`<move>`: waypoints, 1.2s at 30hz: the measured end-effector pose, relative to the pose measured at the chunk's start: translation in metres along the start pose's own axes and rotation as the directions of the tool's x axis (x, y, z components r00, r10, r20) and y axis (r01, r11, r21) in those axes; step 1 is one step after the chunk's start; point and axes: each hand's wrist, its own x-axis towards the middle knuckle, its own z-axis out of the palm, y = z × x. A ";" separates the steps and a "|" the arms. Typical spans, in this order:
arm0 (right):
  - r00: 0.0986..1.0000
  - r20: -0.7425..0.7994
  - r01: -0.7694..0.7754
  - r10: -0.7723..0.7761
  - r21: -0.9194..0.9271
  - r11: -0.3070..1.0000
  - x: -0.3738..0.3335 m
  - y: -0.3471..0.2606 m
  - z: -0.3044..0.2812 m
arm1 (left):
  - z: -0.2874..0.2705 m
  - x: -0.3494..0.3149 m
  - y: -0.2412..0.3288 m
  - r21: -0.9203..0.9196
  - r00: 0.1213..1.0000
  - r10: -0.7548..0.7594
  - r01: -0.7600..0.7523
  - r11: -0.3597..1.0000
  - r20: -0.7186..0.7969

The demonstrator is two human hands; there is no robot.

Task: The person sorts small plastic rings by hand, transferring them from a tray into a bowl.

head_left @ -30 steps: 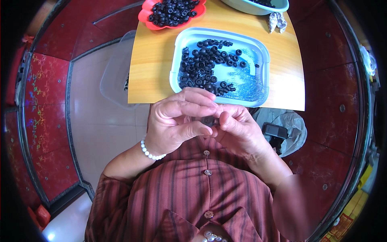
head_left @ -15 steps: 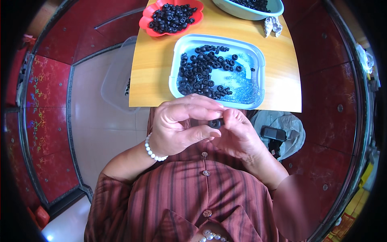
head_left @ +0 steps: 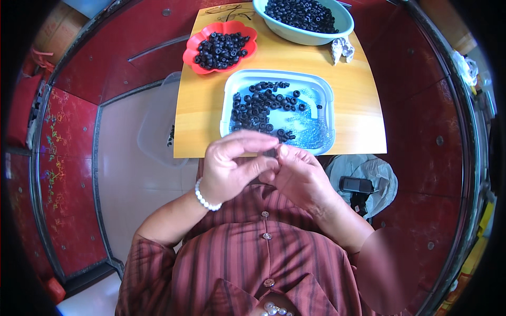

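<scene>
Shift in view: The counter (head_left: 203, 118) and everything on it sit lower than half a second ago, probably because the head tilted; a pair of glasses (head_left: 230, 10) now shows at the far edge.
Hands: The left hand (head_left: 229, 158) and right hand (head_left: 305, 176) have drawn slightly closer together, and the small black piece (head_left: 271, 152) shows less of its round end.
Work in hand: The piece has not been put down; handling seems to be going on, though the exact action is hidden.
Left fingers: Narrowly apart, thumb below and the others arched above, with the piece in the gap between them.
Right fingers: Thumb and forefinger nearly together at the piece's right side; whether they grip it or merely touch it, I cannot tell.
Black piece: Between the two hands, in front of the tray's near edge and raised clear of the pieces inside.
Blue tray (head_left: 330, 124): Just beyond the hands, its black pieces (head_left: 253, 113) heaped mostly to the left, one small bit alone at the right.
Red dish (head_left: 192, 57): Behind the tray to the left, holding more black pieces.
Pale bowl (head_left: 295, 37): Far right, heaped with black pieces; a crumpled wad (head_left: 342, 50) lies just beside it.
</scene>
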 end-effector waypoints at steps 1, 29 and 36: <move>0.997 -0.077 0.018 -0.024 -0.077 0.997 0.001 -0.003 0.003 | -0.006 0.009 -0.004 0.194 0.994 0.110 -0.104 0.975 -0.021; 0.915 0.238 -0.066 -0.326 -0.709 -0.703 0.070 -0.053 -0.081 | -0.055 0.076 -0.054 0.834 0.921 0.080 -0.381 0.399 0.382; 0.855 0.148 -0.060 -0.498 -0.924 -0.378 0.058 -0.057 -0.076 | -0.043 0.086 -0.064 0.884 0.920 0.080 -0.390 0.259 0.383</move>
